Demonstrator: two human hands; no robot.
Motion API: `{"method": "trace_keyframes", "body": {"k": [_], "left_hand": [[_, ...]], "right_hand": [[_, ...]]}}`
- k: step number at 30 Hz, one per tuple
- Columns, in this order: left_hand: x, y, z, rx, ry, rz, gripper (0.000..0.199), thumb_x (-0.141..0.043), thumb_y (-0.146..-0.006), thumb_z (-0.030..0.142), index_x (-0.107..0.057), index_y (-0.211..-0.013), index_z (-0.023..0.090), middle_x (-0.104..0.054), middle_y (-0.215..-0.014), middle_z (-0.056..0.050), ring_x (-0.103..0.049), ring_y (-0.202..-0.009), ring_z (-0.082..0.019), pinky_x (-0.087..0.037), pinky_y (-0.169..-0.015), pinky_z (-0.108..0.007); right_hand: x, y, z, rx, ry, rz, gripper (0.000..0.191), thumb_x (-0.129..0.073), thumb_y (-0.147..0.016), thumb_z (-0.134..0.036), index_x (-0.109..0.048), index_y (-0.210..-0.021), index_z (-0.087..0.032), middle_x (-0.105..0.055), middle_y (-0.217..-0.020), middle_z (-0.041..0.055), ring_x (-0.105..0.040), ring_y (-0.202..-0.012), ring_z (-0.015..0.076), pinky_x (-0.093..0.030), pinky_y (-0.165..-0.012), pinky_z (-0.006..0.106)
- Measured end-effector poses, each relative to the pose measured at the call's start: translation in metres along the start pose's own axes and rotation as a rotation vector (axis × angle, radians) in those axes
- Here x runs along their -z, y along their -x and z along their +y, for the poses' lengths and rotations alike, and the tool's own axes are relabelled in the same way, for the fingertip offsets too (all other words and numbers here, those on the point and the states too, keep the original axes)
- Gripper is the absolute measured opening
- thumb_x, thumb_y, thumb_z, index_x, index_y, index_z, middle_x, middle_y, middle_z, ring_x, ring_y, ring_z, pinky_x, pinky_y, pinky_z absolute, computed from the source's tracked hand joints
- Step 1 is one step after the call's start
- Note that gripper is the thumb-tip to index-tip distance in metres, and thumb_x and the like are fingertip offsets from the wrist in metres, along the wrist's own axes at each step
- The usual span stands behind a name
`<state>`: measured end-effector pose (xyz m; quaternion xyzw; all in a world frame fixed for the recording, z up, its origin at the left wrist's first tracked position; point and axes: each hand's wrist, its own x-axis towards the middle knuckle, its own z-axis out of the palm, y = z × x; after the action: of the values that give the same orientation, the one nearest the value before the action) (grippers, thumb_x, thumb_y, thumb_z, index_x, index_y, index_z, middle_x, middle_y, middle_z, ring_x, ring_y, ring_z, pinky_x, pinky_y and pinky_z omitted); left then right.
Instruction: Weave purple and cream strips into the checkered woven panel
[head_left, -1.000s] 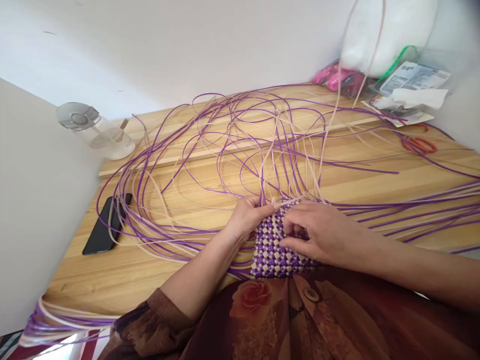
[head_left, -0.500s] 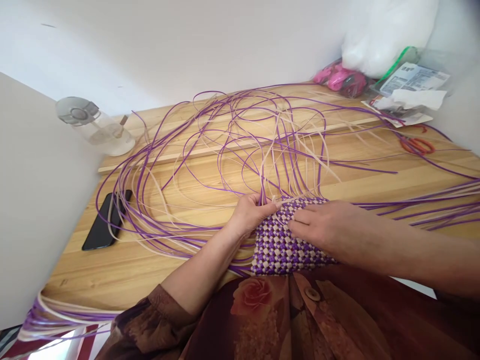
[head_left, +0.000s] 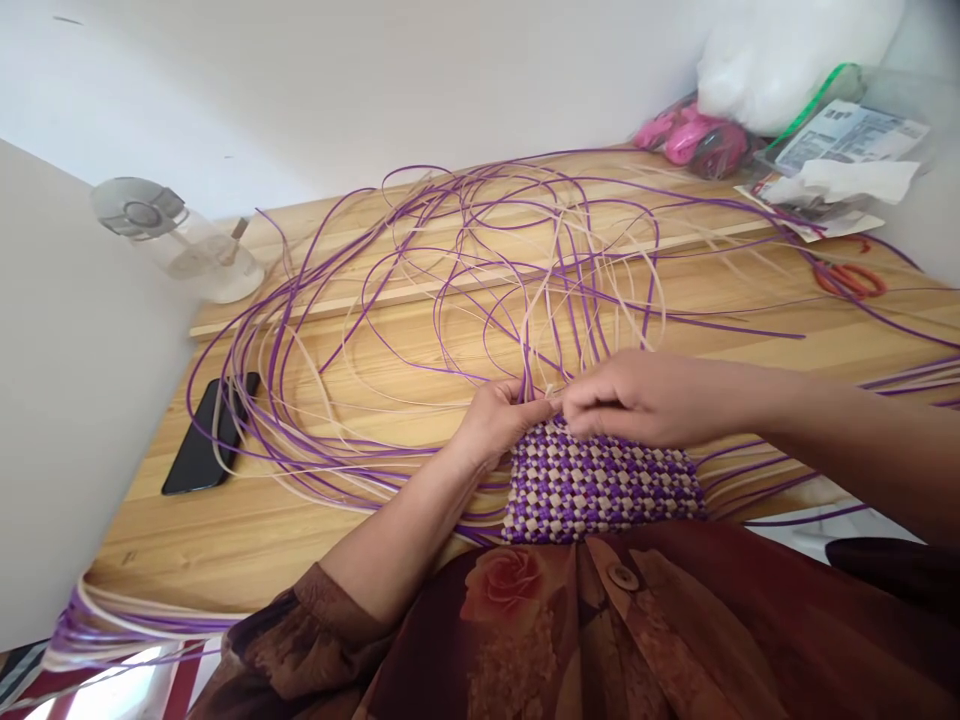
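A woven piece (head_left: pixel 600 485) in purple and beige checks lies at the table's near edge, against the brown patterned clothing. My left hand (head_left: pixel 501 420) pinches purple and beige strands at the weave's upper left corner. Over the upper edge of the weave is my right hand (head_left: pixel 619 400), its fingers curled together near the left thumb; what they hold, if anything, is hidden. Long loose purple strands (head_left: pixel 289 330) fan out from the weave in wide loops to the back and left, and others run off to the right.
A black phone (head_left: pixel 201 445) and a clear bottle with a grey lid (head_left: pixel 217 265) are on the left. Orange-handled scissors (head_left: pixel 851 280), papers (head_left: pixel 847 140), a pink item in plastic (head_left: pixel 686 135) and a white bag (head_left: pixel 780 60) are at the back right of the wooden table (head_left: pixel 157 540).
My right hand has moved up from the middle of the weave to its upper edge, uncovering more of the checks. My left hand keeps its pinch on the corner strands.
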<state>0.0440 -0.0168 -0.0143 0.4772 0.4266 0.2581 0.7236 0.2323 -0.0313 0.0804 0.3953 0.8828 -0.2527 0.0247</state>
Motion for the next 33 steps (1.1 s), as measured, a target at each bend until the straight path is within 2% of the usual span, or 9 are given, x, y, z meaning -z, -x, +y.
{"method": "trace_keyframes", "body": {"k": [4,11,14,18,20,22,26,30,33], "left_hand": [[-0.003,0.001,0.002,0.032,0.092,0.011,0.029,-0.08,-0.061,0.037,-0.068,-0.072,0.012,-0.06,-0.062,0.001,-0.045,-0.051,-0.007,-0.031,-0.053,-0.023],[-0.006,0.003,0.005,0.031,0.187,0.044,0.032,-0.078,-0.063,0.042,-0.065,-0.063,0.013,-0.06,-0.059,0.0,-0.046,-0.052,-0.009,-0.031,-0.054,-0.025],[-0.005,0.004,0.004,0.047,0.172,0.008,0.032,-0.079,-0.063,0.043,-0.068,-0.069,0.013,-0.059,-0.059,0.0,-0.046,-0.051,-0.009,-0.03,-0.054,-0.025],[-0.004,0.005,0.005,0.074,0.179,-0.01,0.027,-0.083,-0.06,0.033,-0.069,-0.071,0.013,-0.06,-0.061,0.001,-0.046,-0.051,-0.007,-0.03,-0.055,-0.024],[-0.004,0.006,0.007,0.091,0.194,-0.009,0.027,-0.083,-0.059,0.032,-0.068,-0.069,0.013,-0.061,-0.06,0.001,-0.047,-0.051,-0.008,-0.031,-0.054,-0.024],[-0.004,0.006,0.008,0.096,0.204,-0.01,0.026,-0.083,-0.058,0.032,-0.068,-0.067,0.013,-0.061,-0.059,0.001,-0.047,-0.05,-0.008,-0.032,-0.053,-0.024],[-0.003,0.004,0.009,0.089,0.188,-0.009,0.025,-0.084,-0.057,0.03,-0.067,-0.066,0.013,-0.06,-0.058,0.002,-0.048,-0.049,-0.007,-0.033,-0.053,-0.024],[-0.001,0.002,0.006,0.084,0.146,0.002,0.027,-0.085,-0.056,0.03,-0.066,-0.064,0.014,-0.059,-0.056,0.002,-0.046,-0.048,-0.007,-0.033,-0.054,-0.024],[0.001,0.001,0.005,0.068,0.136,-0.021,0.029,-0.085,-0.055,0.031,-0.069,-0.07,0.013,-0.062,-0.06,0.001,-0.049,-0.05,-0.008,-0.034,-0.055,-0.025]], "right_hand": [[-0.004,-0.014,0.022,-0.171,-0.036,0.14,0.026,-0.049,-0.09,-0.032,-0.067,-0.079,-0.017,-0.065,-0.073,0.0013,-0.055,-0.067,0.0129,-0.03,-0.062,0.025],[-0.014,-0.02,0.031,-0.162,-0.062,0.119,0.025,-0.051,-0.089,-0.032,-0.073,-0.086,-0.019,-0.07,-0.078,0.0018,-0.059,-0.072,0.0142,-0.034,-0.065,0.026],[-0.014,-0.021,0.03,-0.144,-0.074,0.142,0.025,-0.053,-0.088,-0.031,-0.074,-0.089,-0.019,-0.072,-0.081,0.002,-0.061,-0.075,0.0151,-0.037,-0.068,0.026],[-0.014,-0.015,0.028,-0.058,0.016,0.449,0.027,-0.051,-0.092,-0.033,-0.073,-0.094,-0.019,-0.071,-0.098,0.005,-0.061,-0.09,0.018,-0.041,-0.082,0.031],[-0.016,-0.007,0.028,0.028,0.155,0.522,0.027,-0.051,-0.093,-0.036,-0.074,-0.093,-0.022,-0.07,-0.101,0.0052,-0.056,-0.098,0.0207,-0.037,-0.092,0.036],[-0.019,0.002,0.029,0.052,0.293,0.451,0.025,-0.053,-0.092,-0.038,-0.074,-0.088,-0.024,-0.069,-0.095,0.005,-0.052,-0.098,0.0232,-0.033,-0.093,0.04],[-0.024,0.019,0.021,-0.063,0.399,0.356,0.022,-0.053,-0.091,-0.03,-0.071,-0.082,-0.02,-0.066,-0.084,0.0076,-0.05,-0.093,0.0247,-0.032,-0.088,0.042],[-0.018,0.028,-0.002,-0.006,0.042,0.282,0.025,-0.046,-0.094,-0.024,-0.069,-0.087,-0.018,-0.067,-0.091,0.0073,-0.058,-0.086,0.0186,-0.041,-0.082,0.034],[-0.015,0.023,-0.012,0.014,-0.38,0.266,0.019,-0.05,-0.093,-0.027,-0.066,-0.089,-0.017,-0.068,-0.107,0.0072,-0.061,-0.102,0.0175,-0.045,-0.089,0.032]]}}
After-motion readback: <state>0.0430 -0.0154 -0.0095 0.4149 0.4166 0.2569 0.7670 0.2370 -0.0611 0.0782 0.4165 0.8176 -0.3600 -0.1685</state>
